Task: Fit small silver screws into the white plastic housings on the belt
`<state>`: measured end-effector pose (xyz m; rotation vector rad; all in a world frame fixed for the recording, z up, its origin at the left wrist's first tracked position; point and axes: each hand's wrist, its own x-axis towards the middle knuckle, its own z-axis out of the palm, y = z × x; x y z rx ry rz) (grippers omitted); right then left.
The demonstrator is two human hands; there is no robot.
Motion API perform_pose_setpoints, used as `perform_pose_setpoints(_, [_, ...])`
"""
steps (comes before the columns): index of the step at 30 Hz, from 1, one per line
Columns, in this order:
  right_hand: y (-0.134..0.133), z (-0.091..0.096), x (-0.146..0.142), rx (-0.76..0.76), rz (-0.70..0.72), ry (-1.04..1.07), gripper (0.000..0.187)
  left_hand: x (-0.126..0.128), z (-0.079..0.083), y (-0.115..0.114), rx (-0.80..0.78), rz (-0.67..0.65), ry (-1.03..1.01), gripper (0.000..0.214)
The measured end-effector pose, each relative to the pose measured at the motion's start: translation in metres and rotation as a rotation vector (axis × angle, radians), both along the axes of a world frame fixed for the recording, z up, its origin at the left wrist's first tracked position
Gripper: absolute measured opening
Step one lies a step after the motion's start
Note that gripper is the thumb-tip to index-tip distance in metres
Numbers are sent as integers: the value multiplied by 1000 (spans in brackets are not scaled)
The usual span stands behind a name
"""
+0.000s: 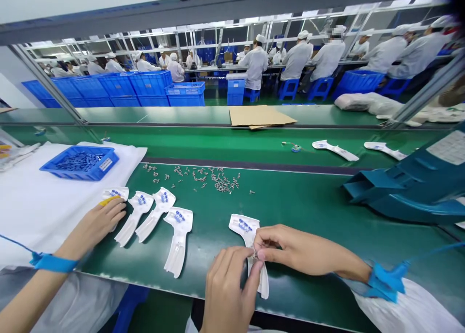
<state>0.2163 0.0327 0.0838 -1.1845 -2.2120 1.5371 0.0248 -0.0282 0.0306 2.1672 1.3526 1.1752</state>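
Note:
Over a white handle-shaped plastic shell [264, 282] at the table's front, my left hand [230, 284] and my right hand [281, 248] meet fingertip to fingertip. Both are closed in a pinch around a tiny metal part [255, 255], whose exact kind is too small to make out. Blue parts sit in the head of this shell. A pile of small metal parts [223, 182] lies scattered farther back. Left of my hands rests another white shell [177, 245], also with blue parts in it.
A co-worker's hand [100, 221] holds something yellow by more white shells [134, 219] at left. Behind it stands a blue tray [78, 163] of small blue parts. A teal machine or fixture [407, 187] juts in at right. Cardboard [261, 116] and two shells [334, 150] lie beyond.

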Motion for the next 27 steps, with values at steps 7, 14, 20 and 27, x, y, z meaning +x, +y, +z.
perform_pose_setpoints(7, [-7, -16, -6, -138, -141, 142, 36, 5, 8, -4, 31, 84, -31, 24])
perform_pose_setpoints(14, [-23, -40, -25, -226, -465, 388, 37, -5, -11, 6, 61, 55, -83, 17])
perform_pose_setpoints(20, [-24, -25, -6, 71, -218, -37, 30, -16, -16, 8, -138, -102, 154, 51])
perform_pose_setpoints(27, [-17, -24, -8, 145, -88, -289, 20, -18, -24, 8, -164, -134, 334, 49])
